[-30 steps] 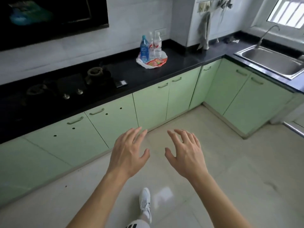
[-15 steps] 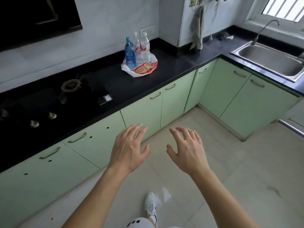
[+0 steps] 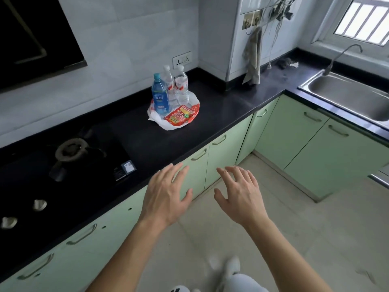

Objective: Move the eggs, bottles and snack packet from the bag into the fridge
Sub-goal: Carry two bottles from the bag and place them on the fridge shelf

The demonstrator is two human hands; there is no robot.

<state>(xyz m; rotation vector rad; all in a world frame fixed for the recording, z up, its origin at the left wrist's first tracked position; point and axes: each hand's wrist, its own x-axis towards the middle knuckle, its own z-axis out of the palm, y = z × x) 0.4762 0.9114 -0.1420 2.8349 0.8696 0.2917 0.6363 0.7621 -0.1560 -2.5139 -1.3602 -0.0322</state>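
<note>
Left hand (image 3: 166,197) and right hand (image 3: 240,194) hover empty, fingers (image 3: 181,171) spread wide, at the front edge of the desk (image 3: 221,106); the sensible reach is to the white plastic bag (image 3: 168,125), gripping the upright bottles (image 3: 181,87) low.

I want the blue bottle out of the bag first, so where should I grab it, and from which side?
Probably around the blue bottle's upright round body, at the label, coming in from the stove side. That side looks free. The two clear bottles stand close against its other side, and the snack packet lies flat just in front of them.
</note>
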